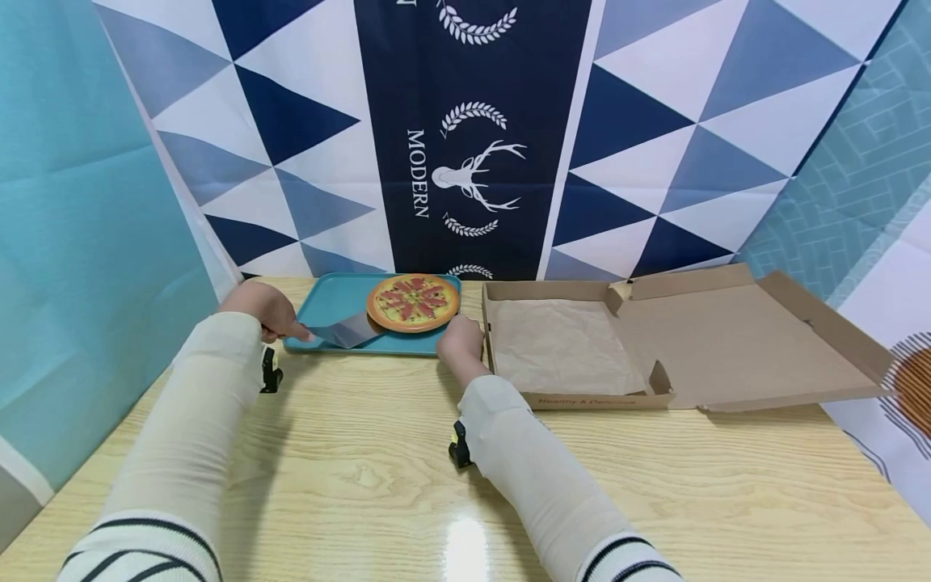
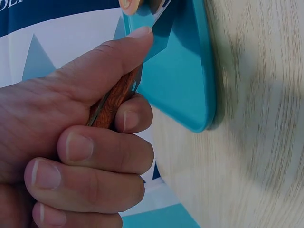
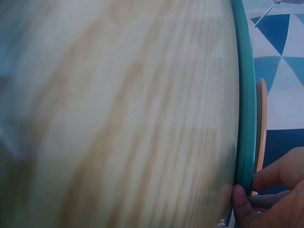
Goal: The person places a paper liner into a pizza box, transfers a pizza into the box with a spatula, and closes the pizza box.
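Observation:
My left hand [image 1: 265,314] grips the brown wooden handle [image 2: 114,102] of a pizza server, its thumb stretched along the handle. The metal blade [image 1: 355,330] reaches right, and its tip meets the left edge of a toy-like pizza [image 1: 413,303] with an orange rim. Whether the tip is under the pizza cannot be told. Both lie over a teal tray [image 1: 320,303]. At the tray's front right corner my right hand [image 1: 462,343] pinches the rim between thumb and fingers, as the right wrist view shows, close beside the pizza's edge.
An opened cardboard pizza box [image 1: 575,400], lined with brown paper [image 1: 563,343], stands right of the tray. Its lid [image 1: 749,339] folds out to the right. A patterned cloth [image 1: 465,162] hangs behind the wooden table [image 1: 364,469].

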Demonstrator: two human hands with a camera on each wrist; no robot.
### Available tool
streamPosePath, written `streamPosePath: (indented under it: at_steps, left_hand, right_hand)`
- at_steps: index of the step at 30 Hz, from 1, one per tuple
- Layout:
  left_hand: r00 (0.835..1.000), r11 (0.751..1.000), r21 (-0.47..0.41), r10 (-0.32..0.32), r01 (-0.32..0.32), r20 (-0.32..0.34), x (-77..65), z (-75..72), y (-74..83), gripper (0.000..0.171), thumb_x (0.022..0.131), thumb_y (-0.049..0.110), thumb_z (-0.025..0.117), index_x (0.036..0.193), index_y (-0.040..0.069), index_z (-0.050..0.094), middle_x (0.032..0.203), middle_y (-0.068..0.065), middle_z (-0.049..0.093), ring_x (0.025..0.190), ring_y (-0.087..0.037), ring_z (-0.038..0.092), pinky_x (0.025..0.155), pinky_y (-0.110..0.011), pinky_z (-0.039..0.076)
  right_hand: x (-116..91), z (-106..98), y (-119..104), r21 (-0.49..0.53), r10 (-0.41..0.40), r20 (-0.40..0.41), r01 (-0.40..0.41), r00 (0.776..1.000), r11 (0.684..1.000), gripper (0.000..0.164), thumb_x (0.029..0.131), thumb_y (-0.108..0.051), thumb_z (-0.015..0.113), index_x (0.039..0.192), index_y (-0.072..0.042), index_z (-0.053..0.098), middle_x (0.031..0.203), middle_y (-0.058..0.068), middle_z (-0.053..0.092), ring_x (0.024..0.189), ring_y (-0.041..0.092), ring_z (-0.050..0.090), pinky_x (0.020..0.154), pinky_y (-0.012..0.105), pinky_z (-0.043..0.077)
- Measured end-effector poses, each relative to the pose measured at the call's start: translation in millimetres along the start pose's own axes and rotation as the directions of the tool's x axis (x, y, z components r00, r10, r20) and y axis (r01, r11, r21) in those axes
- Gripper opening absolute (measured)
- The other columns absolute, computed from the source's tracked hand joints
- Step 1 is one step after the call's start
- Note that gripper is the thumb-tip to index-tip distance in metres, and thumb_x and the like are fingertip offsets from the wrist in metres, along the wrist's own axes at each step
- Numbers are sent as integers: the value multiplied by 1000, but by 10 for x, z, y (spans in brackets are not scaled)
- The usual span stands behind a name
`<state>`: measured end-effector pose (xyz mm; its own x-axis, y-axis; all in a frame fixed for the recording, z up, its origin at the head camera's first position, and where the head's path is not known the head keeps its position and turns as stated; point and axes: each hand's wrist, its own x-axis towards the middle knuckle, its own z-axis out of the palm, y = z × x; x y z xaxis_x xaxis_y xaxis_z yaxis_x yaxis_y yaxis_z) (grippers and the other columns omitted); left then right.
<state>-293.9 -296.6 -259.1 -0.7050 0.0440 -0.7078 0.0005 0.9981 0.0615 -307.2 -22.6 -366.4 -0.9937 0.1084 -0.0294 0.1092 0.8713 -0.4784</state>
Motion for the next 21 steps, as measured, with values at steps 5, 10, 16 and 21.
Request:
streamPosePath:
  at_steps: [5, 10, 16, 21]
  left_hand:
    - [1000, 1000, 16, 12, -12, 4, 80, -11, 24, 55, 99, 52, 48, 53, 25, 37, 49, 9, 29, 43, -5, 23, 60, -28, 41]
    - [1000, 1000, 19, 0, 0, -9, 146, -25, 67, 56, 98, 52, 49, 52, 24, 38, 49, 8, 30, 44, -6, 26, 67, -31, 44]
    - [1000, 1000, 8, 0, 0, -4, 201, -29, 128, 55, 99, 52, 48, 53, 24, 37, 50, 8, 30, 44, -6, 27, 69, -31, 44]
    - [1000, 1000, 8, -1, 1, -3, 238, -23, 158, 55, 100, 52, 46, 53, 24, 37, 50, 8, 30, 44, -6, 26, 70, -32, 44]
  right_hand:
    - [2, 6, -1, -2, -10, -2, 10, 1000, 1000, 20, 87, -8, 65, 104, 2, 69, 106, 18, 66, 99, 31, 62, 85, 40, 52]
    - [0, 10, -1, -11, -16, -3, 16, 1000, 1000, 25, 87, -9, 65, 109, 4, 68, 109, 19, 65, 104, 33, 60, 90, 42, 50]
    - [-2, 13, -9, -39, -18, 4, 18, 1000, 999, 27, 88, -10, 65, 112, 4, 67, 111, 19, 64, 106, 32, 59, 92, 41, 48]
    - [3, 16, -13, -49, -18, 11, 19, 1000, 999, 26, 89, -10, 64, 110, 4, 67, 109, 18, 64, 106, 32, 58, 93, 42, 47]
